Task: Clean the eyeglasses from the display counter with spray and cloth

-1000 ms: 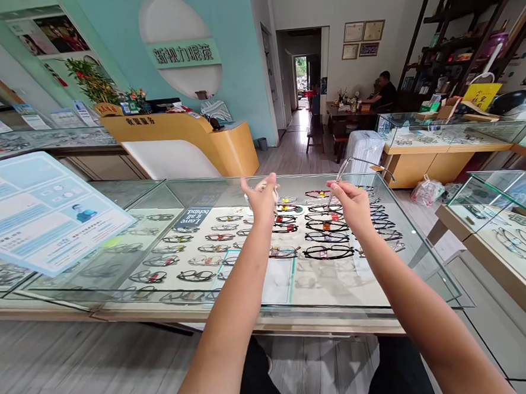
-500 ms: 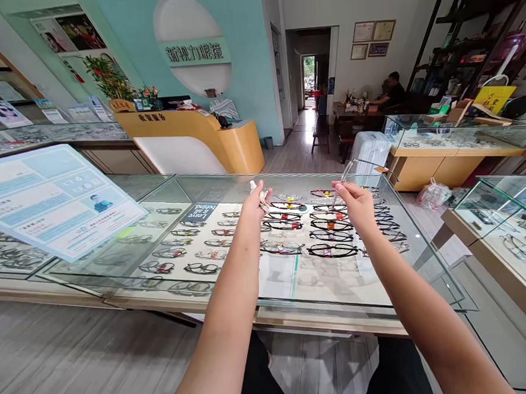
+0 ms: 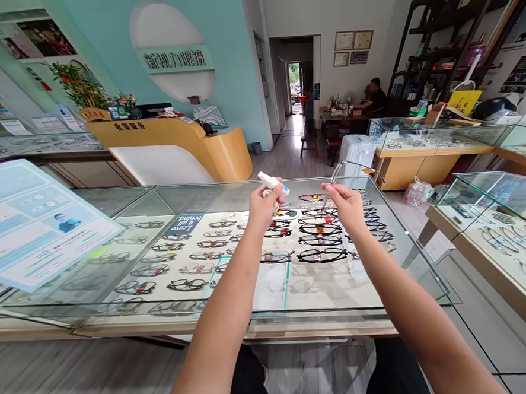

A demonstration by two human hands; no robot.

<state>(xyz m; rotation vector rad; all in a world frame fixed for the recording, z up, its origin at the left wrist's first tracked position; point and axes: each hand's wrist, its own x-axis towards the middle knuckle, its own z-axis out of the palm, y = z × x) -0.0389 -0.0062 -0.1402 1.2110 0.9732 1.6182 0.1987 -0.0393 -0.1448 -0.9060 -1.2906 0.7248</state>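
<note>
Both my arms reach out over a glass display case (image 3: pixel 408 235) filled with rows of eyeglass frames (image 3: pixel 320 255). My left hand (image 3: pixel 263 206) is closed round a small white bottle (image 3: pixel 271 183) with a blue tip, tilted toward the right. My right hand (image 3: pixel 346 204) pinches a pair of thin clear-framed glasses (image 3: pixel 348 167), whose temple arms rise up and to the right. The two hands are held close together above the case top, a short gap between them.
A blue-and-white leaflet board (image 3: pixel 33 220) leans on the case at left. A yellow reception counter (image 3: pixel 197 141) stands behind. More glass cases (image 3: pixel 490 207) stand at right. A person (image 3: pixel 375 95) sits at a table far back near dark shelves.
My left hand has turned and lifted the white bottle so it shows above the fingers, pointing toward the glasses. The right hand has kept its hold. The view has shifted slightly.
</note>
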